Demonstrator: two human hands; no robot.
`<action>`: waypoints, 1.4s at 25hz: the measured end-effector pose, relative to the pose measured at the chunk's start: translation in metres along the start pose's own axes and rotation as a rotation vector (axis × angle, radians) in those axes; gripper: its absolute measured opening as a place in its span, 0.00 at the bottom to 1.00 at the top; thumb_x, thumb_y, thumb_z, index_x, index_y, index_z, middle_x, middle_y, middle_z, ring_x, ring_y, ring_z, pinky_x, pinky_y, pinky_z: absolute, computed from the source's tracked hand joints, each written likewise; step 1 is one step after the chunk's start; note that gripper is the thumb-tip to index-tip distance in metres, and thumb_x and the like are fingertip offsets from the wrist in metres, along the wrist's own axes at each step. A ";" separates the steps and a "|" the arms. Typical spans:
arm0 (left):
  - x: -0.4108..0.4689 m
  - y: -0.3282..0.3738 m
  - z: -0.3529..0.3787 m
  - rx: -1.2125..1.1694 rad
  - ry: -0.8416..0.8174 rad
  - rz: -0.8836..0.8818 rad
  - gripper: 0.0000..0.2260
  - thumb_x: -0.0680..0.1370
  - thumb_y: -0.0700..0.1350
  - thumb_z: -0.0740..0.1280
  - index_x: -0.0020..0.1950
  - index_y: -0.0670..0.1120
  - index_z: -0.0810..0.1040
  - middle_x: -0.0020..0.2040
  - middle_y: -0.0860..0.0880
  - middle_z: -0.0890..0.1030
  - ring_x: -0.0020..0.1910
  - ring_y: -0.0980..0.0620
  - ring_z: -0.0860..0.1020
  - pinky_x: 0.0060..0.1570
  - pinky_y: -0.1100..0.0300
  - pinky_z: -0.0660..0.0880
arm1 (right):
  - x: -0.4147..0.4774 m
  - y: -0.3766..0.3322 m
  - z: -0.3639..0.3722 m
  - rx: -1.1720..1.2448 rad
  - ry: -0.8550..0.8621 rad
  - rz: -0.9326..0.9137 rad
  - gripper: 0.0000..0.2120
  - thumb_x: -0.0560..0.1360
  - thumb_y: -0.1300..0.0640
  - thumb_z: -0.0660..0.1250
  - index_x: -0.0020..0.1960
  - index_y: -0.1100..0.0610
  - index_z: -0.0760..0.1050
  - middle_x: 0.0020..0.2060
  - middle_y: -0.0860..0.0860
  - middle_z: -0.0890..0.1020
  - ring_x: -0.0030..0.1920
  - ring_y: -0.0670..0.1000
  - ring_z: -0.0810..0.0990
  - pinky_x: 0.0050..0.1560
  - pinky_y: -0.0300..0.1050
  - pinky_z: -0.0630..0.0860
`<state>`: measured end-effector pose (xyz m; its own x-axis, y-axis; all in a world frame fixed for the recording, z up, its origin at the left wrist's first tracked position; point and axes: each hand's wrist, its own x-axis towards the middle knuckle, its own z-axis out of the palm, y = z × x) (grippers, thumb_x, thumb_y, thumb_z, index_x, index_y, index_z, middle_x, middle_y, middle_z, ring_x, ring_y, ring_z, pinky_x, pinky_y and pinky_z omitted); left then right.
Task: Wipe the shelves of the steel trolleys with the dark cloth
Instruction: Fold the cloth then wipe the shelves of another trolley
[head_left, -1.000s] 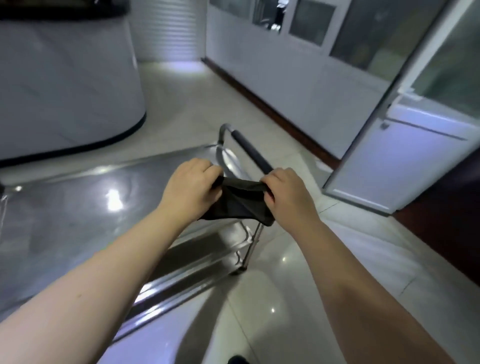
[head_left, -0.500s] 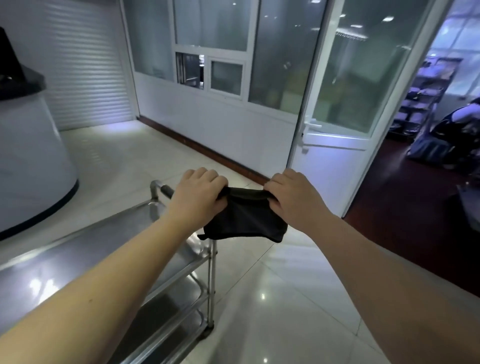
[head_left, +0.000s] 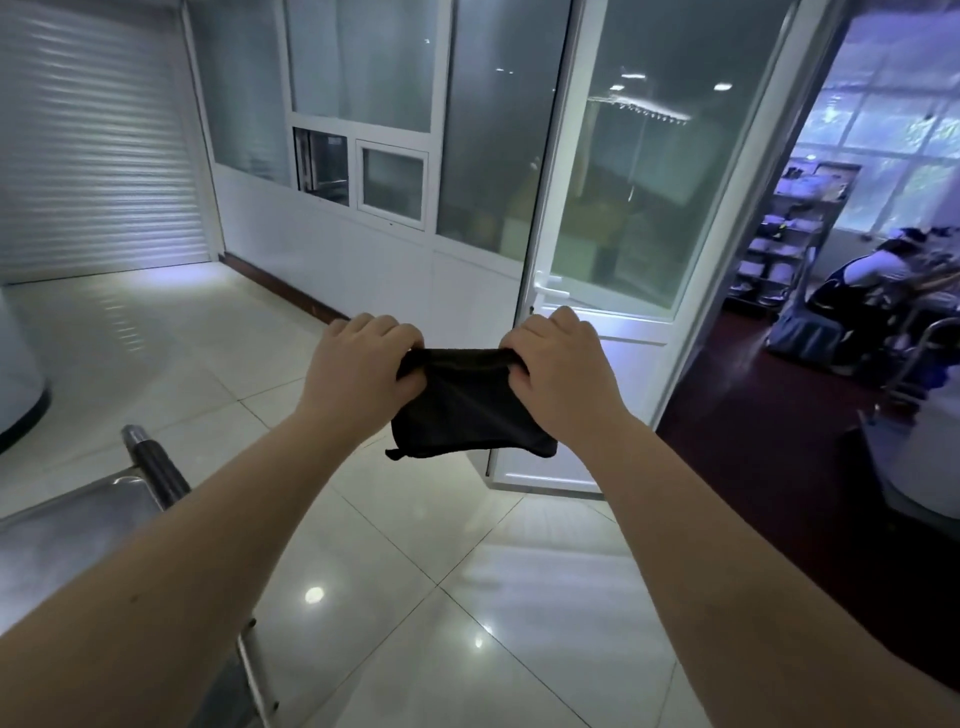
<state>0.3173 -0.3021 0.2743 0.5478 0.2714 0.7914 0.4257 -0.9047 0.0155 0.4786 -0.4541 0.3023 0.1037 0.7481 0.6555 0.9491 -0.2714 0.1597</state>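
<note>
Mid-frame, both the left hand (head_left: 358, 364) and right hand (head_left: 558, 364) pinch the dark cloth's (head_left: 470, 415) top edge in midair, well off the steel trolley (head_left: 78, 519) at lower left, so a sloppy refold could drop it on the floor.

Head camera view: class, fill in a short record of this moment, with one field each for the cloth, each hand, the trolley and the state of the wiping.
Dark cloth: stretched between both hands, hanging in the air above the tiled floor.
Left-hand grip: pinches the cloth's upper left edge.
Right-hand grip: pinches the cloth's upper right edge.
Steel trolley: at lower left, top shelf and dark handle in view; the cloth does not touch it.
Wiping: not under way.
</note>
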 end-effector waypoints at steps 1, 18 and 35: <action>0.006 -0.003 0.011 0.007 -0.005 -0.023 0.07 0.67 0.42 0.74 0.43 0.44 0.81 0.37 0.48 0.80 0.37 0.43 0.77 0.41 0.53 0.69 | 0.007 0.006 0.013 0.025 0.017 0.022 0.07 0.74 0.62 0.64 0.49 0.59 0.80 0.43 0.53 0.80 0.47 0.58 0.73 0.46 0.51 0.68; 0.187 -0.260 0.216 0.160 0.131 -0.143 0.05 0.71 0.42 0.72 0.46 0.45 0.82 0.40 0.48 0.81 0.41 0.43 0.78 0.45 0.49 0.72 | 0.316 0.054 0.299 0.298 0.149 -0.023 0.09 0.75 0.65 0.64 0.51 0.57 0.81 0.46 0.51 0.81 0.49 0.56 0.73 0.50 0.53 0.71; 0.204 -0.539 0.425 0.527 -0.006 -0.640 0.04 0.71 0.40 0.73 0.44 0.44 0.82 0.39 0.48 0.81 0.39 0.44 0.78 0.42 0.48 0.72 | 0.589 -0.035 0.675 0.840 0.021 -0.376 0.09 0.69 0.69 0.67 0.46 0.60 0.79 0.43 0.54 0.80 0.46 0.60 0.75 0.46 0.55 0.73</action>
<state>0.5055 0.3806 0.1672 0.0882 0.6846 0.7235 0.9375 -0.3026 0.1720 0.7071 0.4048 0.1840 -0.2533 0.6846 0.6835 0.8243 0.5225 -0.2179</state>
